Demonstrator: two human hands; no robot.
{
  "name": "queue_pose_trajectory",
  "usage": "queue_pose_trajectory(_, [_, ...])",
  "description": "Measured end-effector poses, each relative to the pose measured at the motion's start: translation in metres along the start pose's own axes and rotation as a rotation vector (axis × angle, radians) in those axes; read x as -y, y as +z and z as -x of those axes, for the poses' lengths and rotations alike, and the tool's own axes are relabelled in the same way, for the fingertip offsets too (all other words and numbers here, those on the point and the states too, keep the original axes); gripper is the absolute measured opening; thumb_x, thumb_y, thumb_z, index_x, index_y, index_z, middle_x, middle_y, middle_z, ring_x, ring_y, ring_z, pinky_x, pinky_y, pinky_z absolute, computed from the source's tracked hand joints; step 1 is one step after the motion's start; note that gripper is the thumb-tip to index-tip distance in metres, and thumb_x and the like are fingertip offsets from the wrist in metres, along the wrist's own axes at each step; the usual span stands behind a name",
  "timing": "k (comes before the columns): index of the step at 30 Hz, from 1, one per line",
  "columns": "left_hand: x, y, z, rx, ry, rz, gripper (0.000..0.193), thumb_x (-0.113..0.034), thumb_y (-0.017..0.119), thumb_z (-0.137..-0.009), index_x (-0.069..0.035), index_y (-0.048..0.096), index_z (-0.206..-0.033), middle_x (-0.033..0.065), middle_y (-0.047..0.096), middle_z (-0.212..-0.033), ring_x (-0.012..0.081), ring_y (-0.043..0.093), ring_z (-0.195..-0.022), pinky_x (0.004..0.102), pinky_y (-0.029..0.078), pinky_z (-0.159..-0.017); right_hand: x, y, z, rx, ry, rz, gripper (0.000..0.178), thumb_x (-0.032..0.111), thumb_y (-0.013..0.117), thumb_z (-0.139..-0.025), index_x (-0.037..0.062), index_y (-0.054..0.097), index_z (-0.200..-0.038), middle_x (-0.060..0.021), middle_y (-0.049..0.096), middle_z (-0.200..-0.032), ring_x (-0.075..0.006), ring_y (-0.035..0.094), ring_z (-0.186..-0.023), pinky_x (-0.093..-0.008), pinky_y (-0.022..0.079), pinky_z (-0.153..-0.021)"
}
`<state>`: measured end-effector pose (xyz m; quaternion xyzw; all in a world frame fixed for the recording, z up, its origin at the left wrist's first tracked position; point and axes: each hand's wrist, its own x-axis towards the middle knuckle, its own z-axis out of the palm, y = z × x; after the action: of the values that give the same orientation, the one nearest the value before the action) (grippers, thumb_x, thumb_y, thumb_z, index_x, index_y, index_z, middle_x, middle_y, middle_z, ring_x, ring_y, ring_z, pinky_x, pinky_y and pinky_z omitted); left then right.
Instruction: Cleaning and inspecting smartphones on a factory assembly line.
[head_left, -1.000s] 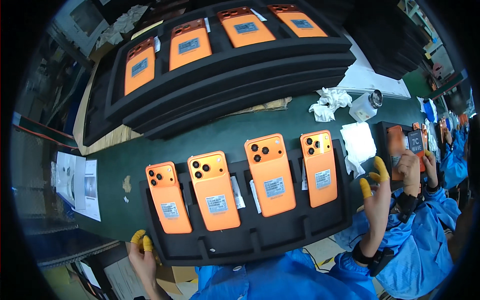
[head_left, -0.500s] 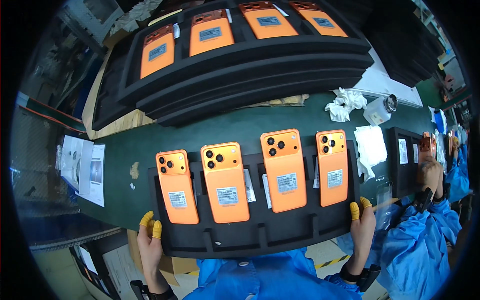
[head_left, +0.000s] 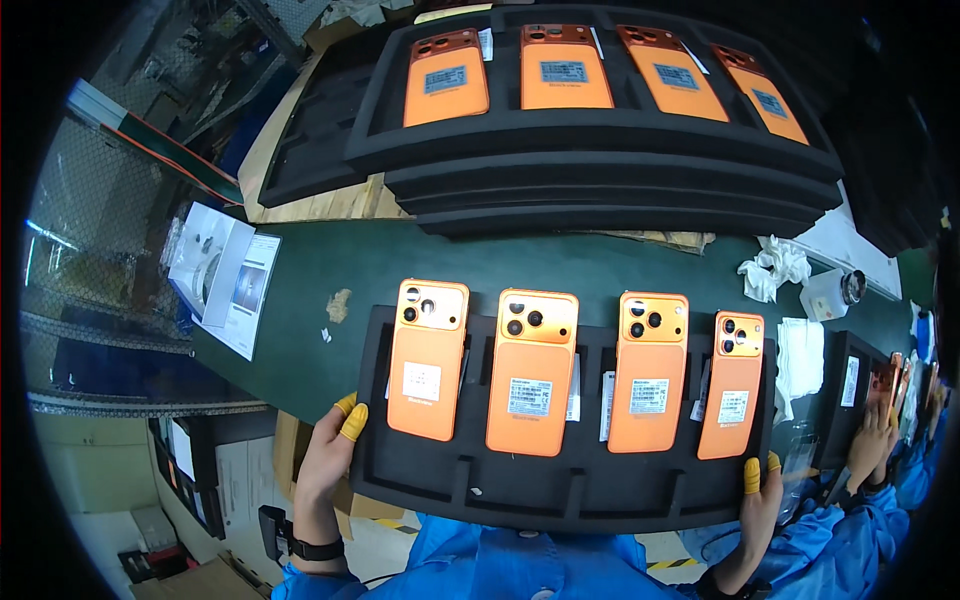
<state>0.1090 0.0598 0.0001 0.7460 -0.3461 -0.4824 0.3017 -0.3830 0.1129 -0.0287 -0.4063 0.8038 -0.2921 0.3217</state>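
Note:
A black foam tray sits before me at the near edge of the bench, held by its two ends. At its left end, my left hand is closed on the rim, with yellow covers on thumb and finger. My right hand, with the same yellow covers, grips the right end. In the tray lie several orange smartphones in a row, backs up, cameras toward the far side: a leftmost phone, two middle phones and a rightmost phone. White label slips stick up beside them.
Behind, a stack of black foam trays carries more orange phones on top. Crumpled white tissue, a white bottle and folded wipes lie at right. A co-worker's hand is beside another tray. A white box stands left.
My view has swung left, so the bench, stack and tray appear farther right in the picture. Both hands keep their hold on the tray, and the phones stay in it.

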Motion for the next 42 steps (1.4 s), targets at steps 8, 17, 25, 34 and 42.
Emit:
queue_pose_trajectory(8, [-0.004,0.003,-0.011,0.120,0.029,0.167,0.044,-0.013,0.059,-0.092,0.005,0.043,-0.128,0.0103,0.058,-0.112,0.0138,0.054,-0.099,0.0250,0.046,-0.085,-0.001,0.002,0.003,-0.078,-0.019,-0.141,0.040,0.016,0.062,-0.090,-0.0067,0.046,-0.118,-0.0152,0.056,-0.107,-0.0208,0.053,-0.097,-0.0277,0.042,-0.088])
queue_pose_trajectory(17, [-0.003,0.017,0.074,-0.131,0.409,0.608,0.035,-0.028,0.052,-0.090,-0.007,0.052,-0.118,0.0154,0.058,-0.117,0.0268,0.055,-0.108,0.0425,0.044,-0.095,0.027,-0.036,0.004,-0.168,-0.171,-0.346,0.034,0.025,0.062,-0.090,0.0007,0.057,-0.113,-0.0068,0.062,-0.099,-0.0115,0.056,-0.089,-0.0254,0.045,-0.077])
queue_pose_trajectory(25, [-0.100,0.063,0.068,-0.017,0.487,1.019,0.049,-0.021,0.056,-0.085,0.004,0.047,-0.125,0.0189,0.056,-0.119,0.0263,0.058,-0.106,0.0387,0.048,-0.094,0.111,-0.088,-0.066,0.390,-0.653,-1.758,0.065,0.054,0.050,-0.089,0.0044,0.044,-0.130,-0.0119,0.048,-0.134,-0.0268,0.045,-0.123,-0.0421,0.031,-0.107])
queue_pose_trajectory(34, [-0.182,0.127,0.022,0.692,0.502,1.141,0.039,-0.017,0.057,-0.086,0.005,0.053,-0.118,0.0184,0.064,-0.108,0.0284,0.065,-0.092,0.0383,0.054,-0.082,0.173,-0.041,-0.071,0.025,-0.685,-1.884,0.038,0.014,0.054,-0.093,0.0108,0.043,-0.129,-0.0079,0.051,-0.125,-0.0226,0.047,-0.119,-0.0414,0.036,-0.104])
queue_pose_trajectory(42, [-0.200,0.204,0.027,0.703,0.555,1.120,0.036,-0.023,0.057,-0.088,0.005,0.057,-0.111,0.0177,0.066,-0.102,0.0265,0.067,-0.088,0.0367,0.055,-0.079,0.149,-0.069,-0.086,-0.168,-0.574,-1.896,0.045,0.010,0.060,-0.090,0.0144,0.042,-0.131,-0.0055,0.052,-0.124,-0.0221,0.050,-0.115,-0.0418,0.041,-0.099])
